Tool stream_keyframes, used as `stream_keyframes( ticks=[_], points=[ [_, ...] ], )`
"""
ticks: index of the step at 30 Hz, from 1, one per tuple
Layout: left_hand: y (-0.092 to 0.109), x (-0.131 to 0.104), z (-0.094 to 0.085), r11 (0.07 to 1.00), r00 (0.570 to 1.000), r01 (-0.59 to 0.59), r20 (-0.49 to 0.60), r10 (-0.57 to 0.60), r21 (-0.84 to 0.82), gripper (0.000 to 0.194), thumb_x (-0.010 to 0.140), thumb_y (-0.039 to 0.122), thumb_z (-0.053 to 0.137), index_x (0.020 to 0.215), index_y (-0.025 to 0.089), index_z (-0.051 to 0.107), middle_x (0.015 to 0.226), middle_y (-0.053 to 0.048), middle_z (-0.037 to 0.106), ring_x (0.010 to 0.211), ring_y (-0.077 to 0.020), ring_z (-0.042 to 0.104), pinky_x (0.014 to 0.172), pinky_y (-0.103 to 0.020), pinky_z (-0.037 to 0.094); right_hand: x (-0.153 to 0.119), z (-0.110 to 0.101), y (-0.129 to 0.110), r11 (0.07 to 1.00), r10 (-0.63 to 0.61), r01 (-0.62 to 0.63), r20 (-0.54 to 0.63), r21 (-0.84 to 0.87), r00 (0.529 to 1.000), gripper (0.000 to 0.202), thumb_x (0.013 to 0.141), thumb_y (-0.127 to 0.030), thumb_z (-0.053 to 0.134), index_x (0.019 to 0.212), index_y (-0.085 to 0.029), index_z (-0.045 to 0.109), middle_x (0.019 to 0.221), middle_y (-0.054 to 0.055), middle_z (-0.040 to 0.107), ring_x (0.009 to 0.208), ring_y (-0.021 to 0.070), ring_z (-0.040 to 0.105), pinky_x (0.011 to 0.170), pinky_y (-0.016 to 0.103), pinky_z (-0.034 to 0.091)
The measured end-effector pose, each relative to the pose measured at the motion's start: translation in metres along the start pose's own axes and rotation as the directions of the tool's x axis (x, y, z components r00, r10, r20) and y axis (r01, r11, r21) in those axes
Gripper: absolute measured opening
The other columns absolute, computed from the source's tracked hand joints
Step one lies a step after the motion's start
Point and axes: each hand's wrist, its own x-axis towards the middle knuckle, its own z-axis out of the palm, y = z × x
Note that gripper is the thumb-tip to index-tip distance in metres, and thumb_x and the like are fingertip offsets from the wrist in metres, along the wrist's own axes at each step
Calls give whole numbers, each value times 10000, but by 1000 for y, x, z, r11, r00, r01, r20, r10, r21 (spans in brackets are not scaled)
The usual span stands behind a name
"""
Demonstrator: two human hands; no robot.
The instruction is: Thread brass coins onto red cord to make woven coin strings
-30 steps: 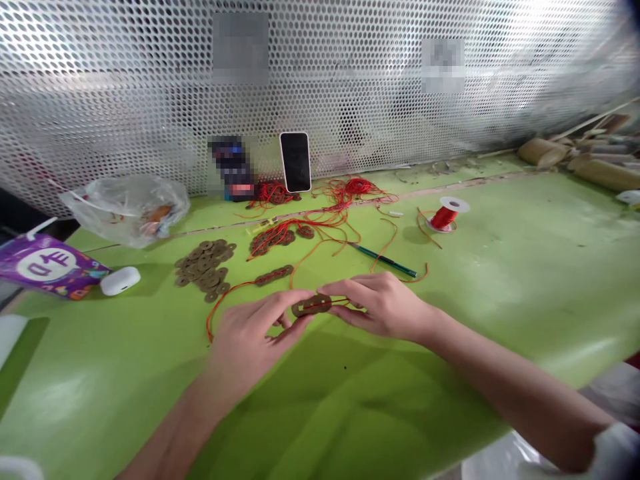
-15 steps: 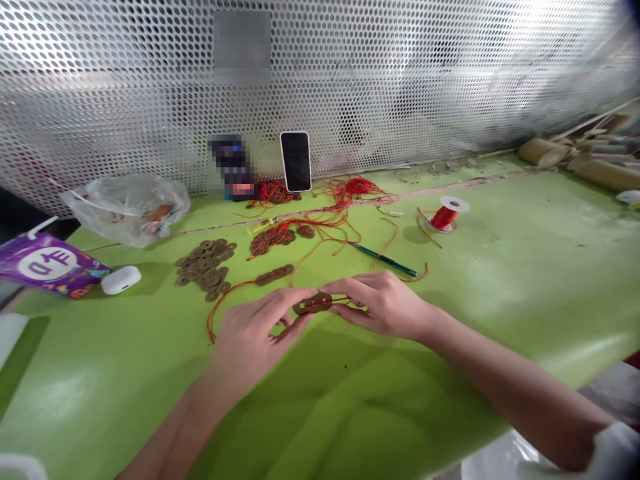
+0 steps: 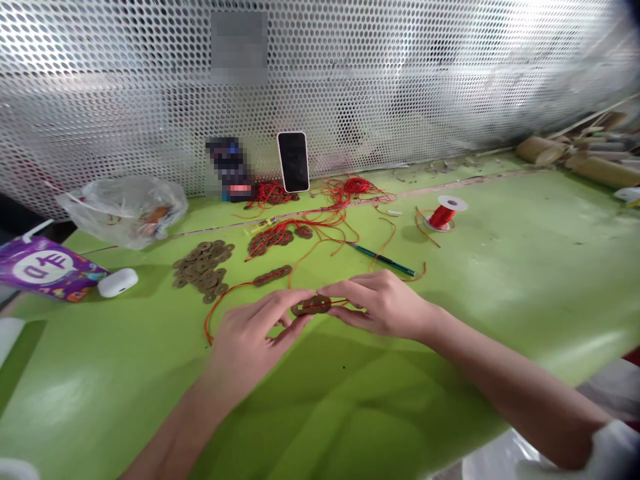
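Note:
Between my two hands, just above the green table, is a short overlapping row of brown coins with square holes [image 3: 313, 305], with red cord running along it. My left hand [image 3: 257, 327] pinches the row's left end between thumb and fingers. At the right end, the thumb and fingers of my right hand [image 3: 385, 303] are closed on the coins, and the red cord passes into that hand. Behind my left hand a finished-looking strip of corded coins [image 3: 273, 275] lies flat, its red cord [image 3: 215, 310] trailing left. Loose coins [image 3: 203, 265] lie piled further left.
Corded coins [image 3: 270, 241], a green pen [image 3: 383, 259] and a red thread spool [image 3: 443, 215] lie beyond my hands. A phone [image 3: 294, 162] leans on the perforated metal screen [image 3: 380, 80]. At left are a plastic bag [image 3: 120, 207], a white case [image 3: 118, 283] and a purple carton [image 3: 45, 267].
My hands keep the same grip on the coins. The view has shifted very slightly; the red cord between coins and right hand appears drawn closer together.

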Motion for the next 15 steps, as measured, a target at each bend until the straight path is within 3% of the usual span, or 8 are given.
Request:
stream_keyframes(
  ticks=[15],
  points=[
    [-2, -3, 3, 1000, 1000, 18, 13, -18, -1, 177, 913, 221, 551, 1088, 235, 567, 830, 20, 714, 643, -114, 659, 621, -230, 535, 0, 1, 1, 1000, 12, -12, 33, -19, 999, 267, 985, -302, 408, 1146, -147, 553, 715, 38, 658, 566, 128, 587, 534, 239, 376]
  ],
)
